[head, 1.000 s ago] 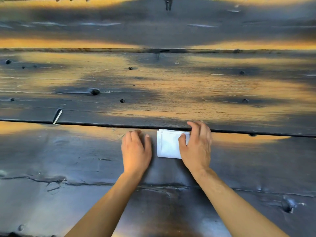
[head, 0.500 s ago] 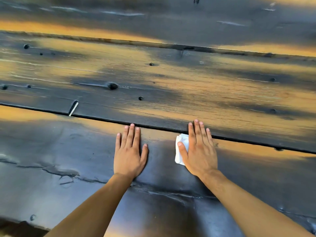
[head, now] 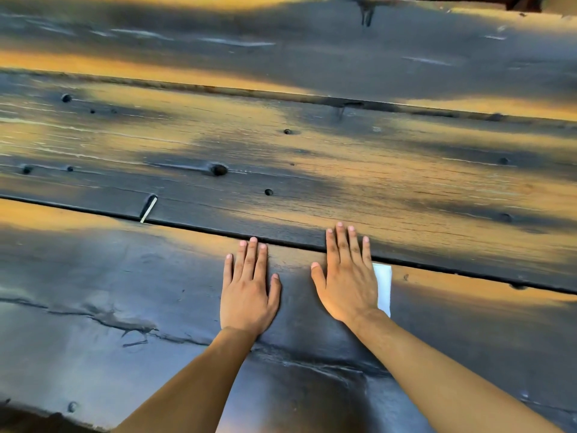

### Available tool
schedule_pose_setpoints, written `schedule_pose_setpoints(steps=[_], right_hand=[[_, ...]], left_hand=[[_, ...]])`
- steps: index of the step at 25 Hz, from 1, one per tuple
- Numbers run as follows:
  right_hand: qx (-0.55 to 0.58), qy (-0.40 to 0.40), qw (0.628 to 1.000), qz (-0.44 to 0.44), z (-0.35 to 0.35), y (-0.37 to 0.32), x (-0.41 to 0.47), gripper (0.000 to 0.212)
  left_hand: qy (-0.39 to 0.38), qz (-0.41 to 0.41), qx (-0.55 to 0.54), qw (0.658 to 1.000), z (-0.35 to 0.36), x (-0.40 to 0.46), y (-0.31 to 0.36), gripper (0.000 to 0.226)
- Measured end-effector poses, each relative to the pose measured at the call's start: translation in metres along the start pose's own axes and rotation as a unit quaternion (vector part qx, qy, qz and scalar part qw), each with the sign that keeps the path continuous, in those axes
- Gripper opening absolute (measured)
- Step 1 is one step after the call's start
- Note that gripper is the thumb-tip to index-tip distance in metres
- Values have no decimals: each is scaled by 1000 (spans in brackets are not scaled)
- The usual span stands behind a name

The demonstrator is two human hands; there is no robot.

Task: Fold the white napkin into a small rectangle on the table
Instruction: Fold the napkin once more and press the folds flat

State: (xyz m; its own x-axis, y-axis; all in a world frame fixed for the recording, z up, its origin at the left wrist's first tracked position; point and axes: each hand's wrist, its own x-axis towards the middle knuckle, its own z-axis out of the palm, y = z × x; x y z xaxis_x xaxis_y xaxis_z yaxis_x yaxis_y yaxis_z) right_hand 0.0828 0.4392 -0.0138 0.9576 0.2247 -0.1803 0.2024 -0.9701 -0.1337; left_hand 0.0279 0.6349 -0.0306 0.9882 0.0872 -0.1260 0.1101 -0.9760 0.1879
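Note:
The white napkin (head: 383,287) is folded into a small rectangle and lies on the dark wooden table (head: 156,276), just below a plank seam. My right hand (head: 345,276) lies flat on top of it, fingers spread, so only a narrow white strip shows at the hand's right edge. My left hand (head: 248,290) rests flat on the bare wood to the left, palm down, apart from the napkin and holding nothing.
The table is made of wide dark planks with long seams (head: 187,225) running left to right, knots and cracks. A small pale sliver (head: 148,209) sits at the seam to the left. The near table edge shows at bottom left.
My right hand has slid left across the napkin: before, white showed at its left side, now at its right. My left hand went from curled to flat. The camera view has shifted.

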Motion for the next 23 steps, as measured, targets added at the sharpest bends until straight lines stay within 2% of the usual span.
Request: schedule_pose_setpoints(steps=[8,17,23], right_hand=[[-6,-2,1000,14,-2,-5,4,80],[-2,-5,1000,-14,4,-16,7,77],[35,39,999,1,-11,14,-5,71]], left_hand=[[-3,-2,-1,1000,1,2,1,68],[-11,-5,-2,1000,1,2,1,68],[-12,-7,0,1000,-1,2,1,68]])
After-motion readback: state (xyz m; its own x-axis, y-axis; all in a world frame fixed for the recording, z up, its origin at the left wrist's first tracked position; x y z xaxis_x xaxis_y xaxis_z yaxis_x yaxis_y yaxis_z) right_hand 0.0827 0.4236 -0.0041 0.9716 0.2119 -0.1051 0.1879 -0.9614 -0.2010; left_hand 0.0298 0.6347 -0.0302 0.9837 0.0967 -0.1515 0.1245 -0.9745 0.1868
